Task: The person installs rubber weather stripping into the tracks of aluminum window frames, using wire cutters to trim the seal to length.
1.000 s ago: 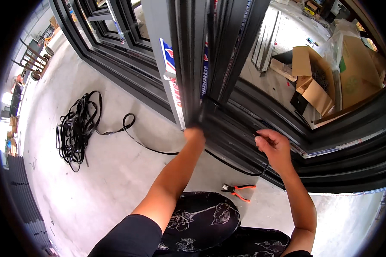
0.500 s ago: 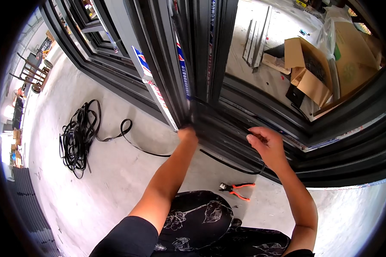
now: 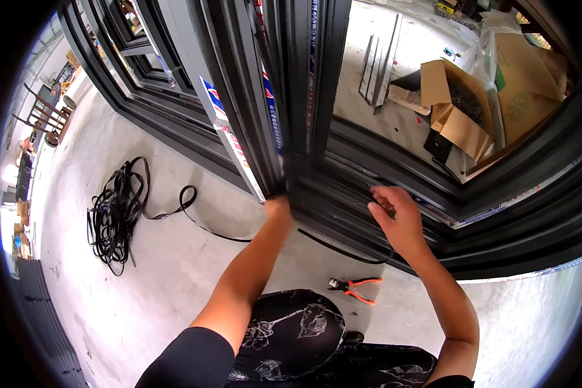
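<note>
In the head view, a dark grey window frame (image 3: 236, 84) stands upright, its bottom rail (image 3: 349, 223) running off to the right. My left hand (image 3: 278, 207) reaches in at the foot of the upright, fingers hidden behind its edge. Over the bottom rail, my right hand (image 3: 398, 216) is curled, thumb and forefinger pinched about a thin black sealing strip (image 3: 343, 253); dark on dark, the strip is hard to follow at the fingertips. Part of it loops below the rail. On the floor, a tangled coil of the same strip (image 3: 115, 216) sends one length toward my left wrist.
Pliers with orange handles (image 3: 355, 284) lie on the concrete floor (image 3: 168, 291) before my knees. Beyond the frame are an opened cardboard box (image 3: 472, 129) and metal profiles (image 3: 378, 64). A wooden chair (image 3: 45, 116) stands far left.
The strip stretched from the frame's corner to my right hand no longer stands out from the rail. Both hands keep nearly the same places; the view has shifted slightly.
</note>
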Demonstrator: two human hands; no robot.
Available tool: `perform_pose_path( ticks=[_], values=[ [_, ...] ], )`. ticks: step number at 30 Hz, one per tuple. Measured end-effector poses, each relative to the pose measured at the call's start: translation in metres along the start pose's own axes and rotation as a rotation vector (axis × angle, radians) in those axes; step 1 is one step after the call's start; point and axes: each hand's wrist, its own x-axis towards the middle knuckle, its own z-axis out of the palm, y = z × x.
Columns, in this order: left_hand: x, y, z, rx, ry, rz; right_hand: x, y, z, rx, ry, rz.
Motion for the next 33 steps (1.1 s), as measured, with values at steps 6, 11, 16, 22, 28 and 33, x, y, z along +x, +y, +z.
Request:
perform_pose_path(
  ticks=[6,11,16,22,28,33],
  values=[
    [-0.053,0.021,-0.092,0.137,-0.501,0.353,-0.103,0.021,0.011,-0.296,-0.224,-0.136],
    [-0.108,0.079,-0.162,0.471,-0.685,0.331,-0.221,0.052,0.094,-0.37,-0.496,-0.041],
    [-0.139,0.127,-0.186,0.614,-0.697,0.251,-0.241,0.091,0.143,-0.677,-0.404,-0.092],
    [-0.131,0.148,-0.19,0.569,-0.807,0.251,-0.184,0.051,0.129,-0.483,-0.811,0.197],
    [-0.125,0.149,-0.179,0.524,-0.938,0.222,-0.075,-0.047,0.097,0.437,-0.965,0.405],
    [-0.121,0.15,-0.178,0.362,-1.044,0.302,-0.016,-0.086,0.119,0.272,-0.995,0.295]
  ],
)
